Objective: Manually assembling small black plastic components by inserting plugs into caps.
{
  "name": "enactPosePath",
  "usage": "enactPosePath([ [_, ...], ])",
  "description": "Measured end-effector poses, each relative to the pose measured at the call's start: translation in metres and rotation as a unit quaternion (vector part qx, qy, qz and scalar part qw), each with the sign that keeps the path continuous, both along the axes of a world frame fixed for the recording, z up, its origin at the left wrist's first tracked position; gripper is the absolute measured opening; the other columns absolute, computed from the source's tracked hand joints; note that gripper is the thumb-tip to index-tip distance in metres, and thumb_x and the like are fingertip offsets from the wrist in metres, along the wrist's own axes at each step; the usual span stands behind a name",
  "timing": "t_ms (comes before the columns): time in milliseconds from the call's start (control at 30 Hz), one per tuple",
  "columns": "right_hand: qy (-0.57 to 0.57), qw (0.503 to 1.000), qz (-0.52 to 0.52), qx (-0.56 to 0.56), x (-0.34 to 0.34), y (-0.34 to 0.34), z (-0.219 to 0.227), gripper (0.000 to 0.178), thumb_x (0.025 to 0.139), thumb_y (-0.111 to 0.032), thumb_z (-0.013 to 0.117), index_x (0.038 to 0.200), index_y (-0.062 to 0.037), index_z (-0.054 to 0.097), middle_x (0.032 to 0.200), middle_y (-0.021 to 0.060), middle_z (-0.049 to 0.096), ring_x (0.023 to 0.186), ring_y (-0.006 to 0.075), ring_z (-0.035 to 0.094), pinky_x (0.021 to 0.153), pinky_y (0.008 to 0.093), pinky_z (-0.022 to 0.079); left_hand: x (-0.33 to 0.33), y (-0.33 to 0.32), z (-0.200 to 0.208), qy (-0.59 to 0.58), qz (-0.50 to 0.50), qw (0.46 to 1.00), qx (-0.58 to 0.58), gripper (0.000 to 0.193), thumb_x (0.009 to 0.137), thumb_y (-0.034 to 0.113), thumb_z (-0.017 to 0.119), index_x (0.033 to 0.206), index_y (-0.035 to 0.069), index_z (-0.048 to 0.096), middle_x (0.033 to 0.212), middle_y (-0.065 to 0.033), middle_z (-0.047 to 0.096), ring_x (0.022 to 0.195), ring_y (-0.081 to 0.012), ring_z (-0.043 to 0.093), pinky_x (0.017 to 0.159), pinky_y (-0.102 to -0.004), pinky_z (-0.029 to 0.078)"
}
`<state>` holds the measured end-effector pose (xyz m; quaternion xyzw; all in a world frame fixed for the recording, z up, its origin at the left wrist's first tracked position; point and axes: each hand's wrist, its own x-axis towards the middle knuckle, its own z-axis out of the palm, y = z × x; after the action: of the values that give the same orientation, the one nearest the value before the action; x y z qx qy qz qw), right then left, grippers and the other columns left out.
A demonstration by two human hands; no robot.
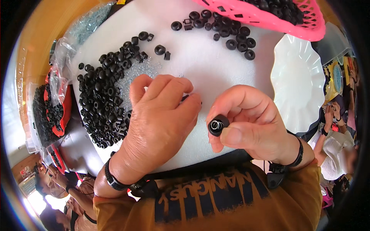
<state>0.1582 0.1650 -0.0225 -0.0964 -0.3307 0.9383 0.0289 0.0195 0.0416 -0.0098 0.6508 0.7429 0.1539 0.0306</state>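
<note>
Right hand (pixel 246 123) grip clamped on one black cap (pixel 218 125), left hand (pixel 162 115) curled, grip unclear; pink basket (pixel 269 19) holds black caps, white plate (pixel 296 84) beside it.

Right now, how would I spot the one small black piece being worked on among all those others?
Start at the white foam work surface strewn with small black rubber rings. Just below its middle, the person's right hand pinches one black round cap between thumb and fingers. Unlike the loose rings in the big black heap at left, it is lifted and shows a shiny metal coil inside.
</note>
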Motion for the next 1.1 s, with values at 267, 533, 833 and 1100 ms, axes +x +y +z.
enactPosePath([
  [267, 0.026, 1.000, -0.003, 0.011, 0.001, 0.000, 0.003, 0.025, 0.081, -0.010, 0.062, 0.100, 0.0018, 0.050, 0.086, 0.0108, 0.058, 0.075, 0.0179, 0.060, 0.066, 0.0295, 0.050, 0.002, 0.002, 0.002, -0.001, -0.013, 1.000, 0.026, 0.027, 0.057, 0.009, 0.067, 0.080, 0.010, 0.054, 0.084, -0.0015, 0.053, 0.082, -0.0195, 0.052, 0.079, -0.0374, 0.031],
  [533, 0.018, 1.000, 0.003, 0.000, 0.002, 0.001, 0.003, 0.025, 0.082, -0.009, 0.061, 0.100, 0.0023, 0.050, 0.089, 0.0142, 0.059, 0.076, 0.0174, 0.059, 0.068, 0.0296, 0.050, -0.004, -0.012, 0.014, -0.274, 0.079, 0.950, 0.126, 0.026, 0.065, -0.008, 0.065, 0.086, 0.004, 0.055, 0.078, -0.0056, 0.058, 0.068, -0.0168, 0.056, 0.062, -0.0261, 0.044],
  [833, -0.002, 1.000, -0.017, 0.009, -0.001, 0.001, 0.005, 0.021, 0.082, -0.008, 0.060, 0.098, 0.0014, 0.051, 0.086, 0.0134, 0.060, 0.073, 0.0150, 0.058, 0.066, 0.0266, 0.048, 0.002, -0.017, 0.024, -0.531, 0.101, 0.832, 0.127, 0.025, 0.072, -0.007, 0.061, 0.096, -0.002, 0.059, 0.087, -0.0076, 0.059, 0.077, -0.0112, 0.053, 0.069, -0.0229, 0.042],
  [1100, 0.000, 1.000, -0.021, 0.013, -0.001, 0.001, 0.001, 0.025, 0.081, -0.009, 0.062, 0.101, 0.0025, 0.051, 0.087, 0.0130, 0.061, 0.072, 0.0135, 0.059, 0.066, 0.0245, 0.048, 0.003, -0.011, 0.036, -0.446, 0.100, 0.886, 0.073, 0.021, 0.081, 0.011, 0.057, 0.097, -0.003, 0.060, 0.080, -0.0061, 0.055, 0.071, -0.0124, 0.052, 0.065, -0.0231, 0.041],
])
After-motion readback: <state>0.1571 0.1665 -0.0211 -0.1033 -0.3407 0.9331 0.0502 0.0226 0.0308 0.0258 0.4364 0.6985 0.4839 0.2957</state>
